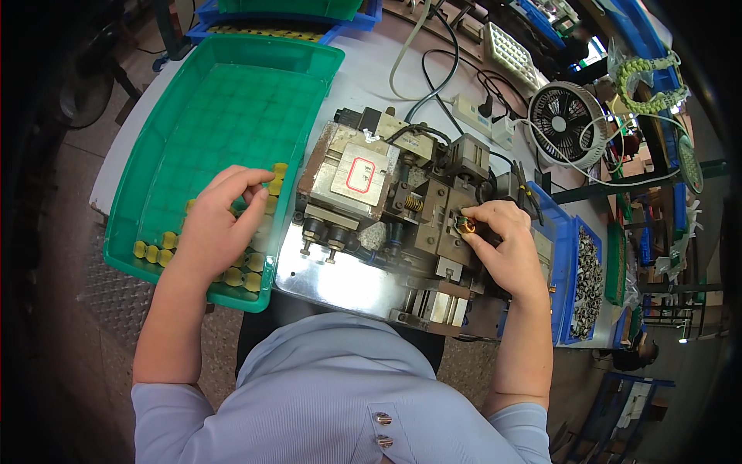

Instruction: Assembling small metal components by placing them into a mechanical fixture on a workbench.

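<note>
My left hand [219,226] reaches over the green tray [209,100], palm down. Its thumb and index finger are apart, with the index fingertip beside small yellow two-lobed pieces [276,186] along the tray's right wall. More yellow pieces [168,240] lie in rows at the tray's near end, some hidden under my hand. My right hand [506,241] is closed, pinching a small copper-coloured wound coil [465,225] between thumb and index finger. That coil is at the metal block [442,230] on the right part of the bench machine [386,185].
Behind the machine, cables run to a white power strip [471,116] and a round fan [558,122]. A blue bin [576,309] of small metal parts stands at the right. Blue trays [363,17] sit beyond the green one. The metal base plate [332,282] edges toward my body.
</note>
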{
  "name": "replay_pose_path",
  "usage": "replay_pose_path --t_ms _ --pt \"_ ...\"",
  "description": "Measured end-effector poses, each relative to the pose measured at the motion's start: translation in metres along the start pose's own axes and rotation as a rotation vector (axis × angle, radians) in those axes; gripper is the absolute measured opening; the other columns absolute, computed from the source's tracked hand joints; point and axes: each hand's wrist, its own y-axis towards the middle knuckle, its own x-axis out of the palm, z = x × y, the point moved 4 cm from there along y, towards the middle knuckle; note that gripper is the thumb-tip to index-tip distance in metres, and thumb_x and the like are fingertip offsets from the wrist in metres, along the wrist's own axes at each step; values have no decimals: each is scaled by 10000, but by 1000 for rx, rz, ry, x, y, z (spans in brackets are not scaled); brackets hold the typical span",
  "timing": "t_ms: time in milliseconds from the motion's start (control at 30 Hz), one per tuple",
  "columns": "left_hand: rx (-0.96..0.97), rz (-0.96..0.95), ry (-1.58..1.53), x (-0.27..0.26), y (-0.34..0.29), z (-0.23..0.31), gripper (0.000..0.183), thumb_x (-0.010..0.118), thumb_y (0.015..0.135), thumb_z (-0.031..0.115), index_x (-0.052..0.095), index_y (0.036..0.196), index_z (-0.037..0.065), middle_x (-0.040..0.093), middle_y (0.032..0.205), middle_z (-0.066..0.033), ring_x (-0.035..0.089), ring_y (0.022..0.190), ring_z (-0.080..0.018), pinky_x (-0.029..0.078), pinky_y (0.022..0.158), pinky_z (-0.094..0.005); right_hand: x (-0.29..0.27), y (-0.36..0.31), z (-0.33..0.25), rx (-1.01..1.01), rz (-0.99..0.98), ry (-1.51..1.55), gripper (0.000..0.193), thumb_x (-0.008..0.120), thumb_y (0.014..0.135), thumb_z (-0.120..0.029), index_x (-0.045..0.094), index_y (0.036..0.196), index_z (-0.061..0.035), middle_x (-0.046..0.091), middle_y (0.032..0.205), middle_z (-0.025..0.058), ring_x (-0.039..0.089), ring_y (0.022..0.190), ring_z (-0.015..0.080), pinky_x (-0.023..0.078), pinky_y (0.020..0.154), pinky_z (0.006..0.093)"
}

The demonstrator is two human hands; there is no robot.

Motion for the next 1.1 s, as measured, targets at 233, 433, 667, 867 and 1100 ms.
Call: replay_pose_path --t_ms 233,433,667,867,1100 --pt "-4 -12 13 1 1 0 218 594 900 -5 677 1101 -17 645 965 -78 581 826 -172 475 714 -278 -1 0 1 -1 -7 7 325 757 745 -32 743 1069 -61 677 1035 69 577 992 250 404 953 370" --pt "39 64 -14 -1 0 10 207 612 894 -2 677 1090 -20 653 975 -84 587 839 -187 480 742 -288 -11 -2 1 -44 48 -46 343 761 753 -43 730 1095 -45 672 1062 68 577 1004 233 413 947 349" --pt "437 19 -130 14 -8 80 189 732 834 33 704 1020 54 660 976 -61 583 881 -219 473 822 -339 -24 -18 -24 142 100 510 345 755 787 -31 708 1128 -14 683 1075 82 597 957 201 459 899 325" --pt "545 -28 -270 48 -7 123 181 732 841 64 707 1020 67 627 957 -44 554 843 -223 463 815 -339 -5 -26 -61 211 -122 1052 354 730 816 -1 680 1166 31 677 1088 113 592 966 196 463 908 310" --pt "632 -23 -317 59 -10 125 170 707 850 64 691 1019 66 623 988 -47 552 852 -229 458 828 -341 0 -30 -66 121 -182 1095 368 734 811 14 679 1175 36 673 1070 111 586 954 190 462 903 309"
